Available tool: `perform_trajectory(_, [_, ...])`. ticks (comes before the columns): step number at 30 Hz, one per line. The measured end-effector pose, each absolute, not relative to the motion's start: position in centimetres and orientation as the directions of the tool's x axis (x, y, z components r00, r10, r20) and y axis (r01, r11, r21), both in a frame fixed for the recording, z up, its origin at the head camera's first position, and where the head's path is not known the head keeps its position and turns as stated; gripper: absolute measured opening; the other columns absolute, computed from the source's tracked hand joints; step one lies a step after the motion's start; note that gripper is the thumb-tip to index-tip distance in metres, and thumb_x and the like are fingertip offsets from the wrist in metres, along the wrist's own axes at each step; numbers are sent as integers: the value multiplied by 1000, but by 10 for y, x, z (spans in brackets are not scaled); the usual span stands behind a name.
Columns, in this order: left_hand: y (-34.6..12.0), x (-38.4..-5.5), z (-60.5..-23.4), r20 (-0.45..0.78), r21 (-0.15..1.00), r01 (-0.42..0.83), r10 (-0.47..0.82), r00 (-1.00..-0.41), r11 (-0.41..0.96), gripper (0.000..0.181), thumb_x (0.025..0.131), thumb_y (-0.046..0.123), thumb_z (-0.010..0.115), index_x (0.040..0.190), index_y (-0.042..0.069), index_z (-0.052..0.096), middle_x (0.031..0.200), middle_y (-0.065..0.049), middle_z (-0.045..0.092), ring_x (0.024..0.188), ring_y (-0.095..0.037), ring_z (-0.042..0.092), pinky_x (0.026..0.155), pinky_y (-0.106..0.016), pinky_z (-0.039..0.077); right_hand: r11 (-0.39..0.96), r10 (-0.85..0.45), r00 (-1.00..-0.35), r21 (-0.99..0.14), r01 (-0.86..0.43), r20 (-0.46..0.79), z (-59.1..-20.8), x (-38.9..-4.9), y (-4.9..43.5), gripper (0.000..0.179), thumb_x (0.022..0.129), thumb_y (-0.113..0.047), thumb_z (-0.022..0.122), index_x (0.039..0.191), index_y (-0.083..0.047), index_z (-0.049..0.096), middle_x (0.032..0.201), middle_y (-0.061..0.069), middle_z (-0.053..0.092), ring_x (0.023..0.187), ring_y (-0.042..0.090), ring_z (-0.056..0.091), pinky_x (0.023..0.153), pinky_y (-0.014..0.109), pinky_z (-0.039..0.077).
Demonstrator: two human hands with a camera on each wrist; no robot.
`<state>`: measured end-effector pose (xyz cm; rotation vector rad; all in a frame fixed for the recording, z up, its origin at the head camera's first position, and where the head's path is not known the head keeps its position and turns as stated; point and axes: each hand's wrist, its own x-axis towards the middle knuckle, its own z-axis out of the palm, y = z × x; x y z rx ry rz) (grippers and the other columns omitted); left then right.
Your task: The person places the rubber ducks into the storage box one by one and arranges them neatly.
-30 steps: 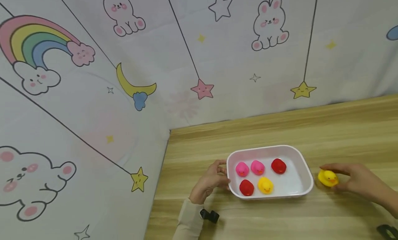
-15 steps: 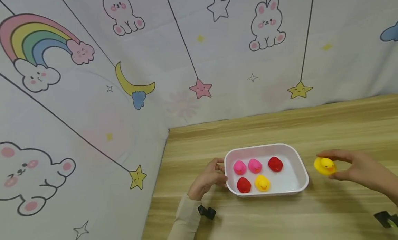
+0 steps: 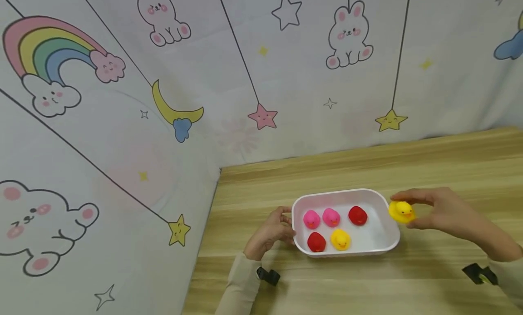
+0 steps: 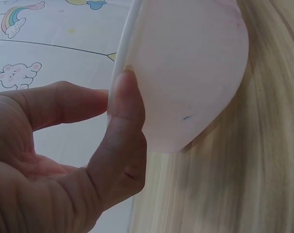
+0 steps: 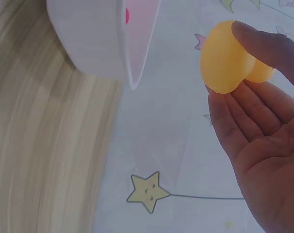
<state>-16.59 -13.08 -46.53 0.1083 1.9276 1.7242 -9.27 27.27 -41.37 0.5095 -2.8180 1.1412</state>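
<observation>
A yellow rubber duck (image 3: 402, 211) is held up by my right hand (image 3: 443, 213), pinched between thumb and fingers. It overlaps the right rim of the white plastic tray (image 3: 377, 246) in the head view; in the right wrist view the duck (image 5: 222, 58) is apart from the tray and above its rim. My left hand (image 3: 269, 233) grips the tray's left end, thumb and finger at the rim (image 4: 120, 53). Inside the tray sit two pink ducks (image 3: 312, 219), two red ducks (image 3: 357, 215) and another yellow duck (image 3: 340, 239).
The tray stands on a wood-grain table (image 3: 343, 287). Behind and to the left hangs a white cloth (image 3: 229, 79) printed with rabbits, stars and a rainbow. A black strap piece (image 3: 268, 276) sits at my left wrist, another (image 3: 479, 274) at my right.
My right hand has lifted the yellow duck off the table and carried it left to the tray's right rim. My left hand stays on the tray.
</observation>
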Motion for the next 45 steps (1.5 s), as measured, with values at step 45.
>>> perform_trajectory(45, [-136, -163, -469, -335, 942, -306, 415, -846, 137, 65, 77, -20, 60, 138, -11, 38, 95, -12, 50, 64, -19, 58, 53, -26, 61, 538, -507, -848, -712, -452, 156, -480, -114, 190, 37, 67, 5, 82, 102, -6, 74, 93, -9, 67, 80, 6, 52, 68, 25, 53])
